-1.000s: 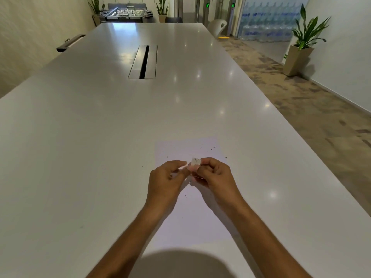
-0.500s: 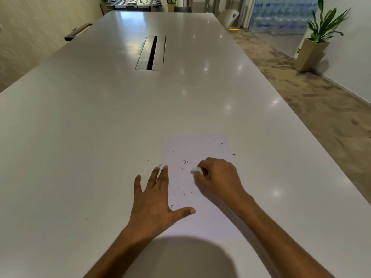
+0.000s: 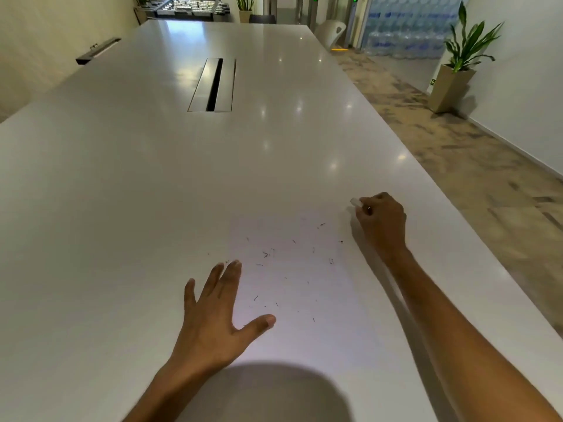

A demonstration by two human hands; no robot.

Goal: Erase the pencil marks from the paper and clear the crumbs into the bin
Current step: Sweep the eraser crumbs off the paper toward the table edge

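A white sheet of paper (image 3: 298, 327) lies on the near part of the long white table (image 3: 122, 178). Several dark eraser crumbs (image 3: 266, 254) are scattered over the sheet. My left hand (image 3: 217, 318) rests flat with fingers spread on the paper's left edge. My right hand (image 3: 380, 220) is beyond the paper's far right corner, fingers closed on a small white eraser (image 3: 355, 202) that touches the table. No bin is in view.
A cable slot (image 3: 214, 84) is set into the table's middle. The table's right edge runs along a carpeted floor (image 3: 475, 166) with a potted plant (image 3: 457, 71) by the wall. A white chair (image 3: 332, 30) stands at the far end.
My hands separated: the left went flat onto the paper's left edge. The right carried the eraser off the sheet, away and to the right, onto the table. The camera tilted down.
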